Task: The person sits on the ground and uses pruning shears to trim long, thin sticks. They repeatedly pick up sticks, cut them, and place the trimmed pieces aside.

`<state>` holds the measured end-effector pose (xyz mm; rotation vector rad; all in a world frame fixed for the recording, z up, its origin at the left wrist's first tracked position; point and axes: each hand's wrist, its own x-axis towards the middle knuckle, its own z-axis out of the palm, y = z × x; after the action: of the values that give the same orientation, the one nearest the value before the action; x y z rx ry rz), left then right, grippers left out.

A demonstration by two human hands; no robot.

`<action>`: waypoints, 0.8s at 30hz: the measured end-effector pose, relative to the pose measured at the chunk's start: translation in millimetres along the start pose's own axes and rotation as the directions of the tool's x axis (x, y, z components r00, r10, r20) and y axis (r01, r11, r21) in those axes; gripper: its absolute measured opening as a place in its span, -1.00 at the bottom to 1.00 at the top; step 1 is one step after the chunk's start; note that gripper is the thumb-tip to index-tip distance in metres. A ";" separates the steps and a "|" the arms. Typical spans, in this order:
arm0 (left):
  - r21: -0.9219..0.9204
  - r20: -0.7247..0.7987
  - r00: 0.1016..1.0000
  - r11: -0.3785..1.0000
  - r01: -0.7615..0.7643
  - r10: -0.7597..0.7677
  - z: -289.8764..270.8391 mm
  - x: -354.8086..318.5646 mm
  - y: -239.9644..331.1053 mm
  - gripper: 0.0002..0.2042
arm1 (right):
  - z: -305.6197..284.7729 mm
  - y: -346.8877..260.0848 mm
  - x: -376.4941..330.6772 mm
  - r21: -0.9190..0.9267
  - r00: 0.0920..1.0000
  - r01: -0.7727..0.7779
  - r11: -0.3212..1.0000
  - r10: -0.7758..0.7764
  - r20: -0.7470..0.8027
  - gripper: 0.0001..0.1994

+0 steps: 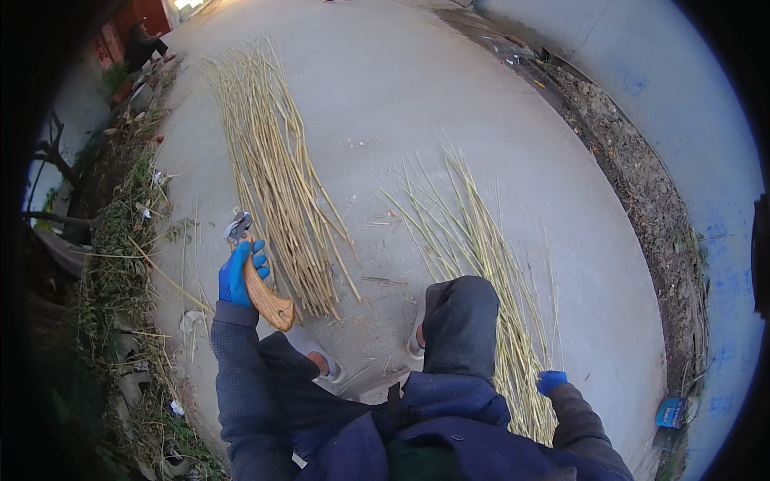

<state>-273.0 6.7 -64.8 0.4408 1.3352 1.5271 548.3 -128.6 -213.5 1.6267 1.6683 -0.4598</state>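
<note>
My left hand, in a blue glove, grips a tool with a curved wooden handle and a small metal head, raised beside a long bundle of pale yellow stalks lying on the concrete. My right hand, also in a blue glove, reaches down at my right side into a second, looser pile of stalks; whether its fingers hold any stalk is hidden. I am seated low, my knees and shoes between the two piles.
Grey concrete ground stretches ahead. Weeds and rubble line the left edge, a dirt strip and a blue-grey wall the right. A small blue packet lies at the lower right.
</note>
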 end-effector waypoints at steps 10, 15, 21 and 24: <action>-0.074 -0.119 0.992 0.996 -0.039 0.030 13.4 -34.1 21.7 -0.57 | -327.9 -199.7 198.0 -0.166 0.819 0.415 0.895 -0.447 -0.361 -0.62; -0.012 -0.120 0.989 0.996 0.083 -0.084 18.0 -47.7 28.8 -0.57 | -371.6 -391.1 255.9 -0.371 0.800 0.494 0.786 -0.578 -0.159 -0.64; -0.027 -0.089 0.973 0.977 0.211 -0.213 18.9 -55.0 39.3 -0.57 | -285.9 -563.3 283.0 -0.140 0.832 0.513 0.847 -0.531 -0.160 -0.53; -0.036 -0.101 0.946 0.951 0.306 -0.308 21.6 -51.9 43.5 -0.55 | -245.4 -601.3 294.3 -0.024 0.876 0.456 0.890 -0.454 -0.166 -0.53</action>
<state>-253.4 -20.4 -2.1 0.1310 1.3963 1.3151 -68.2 172.2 -408.1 1.3005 2.1937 -0.5787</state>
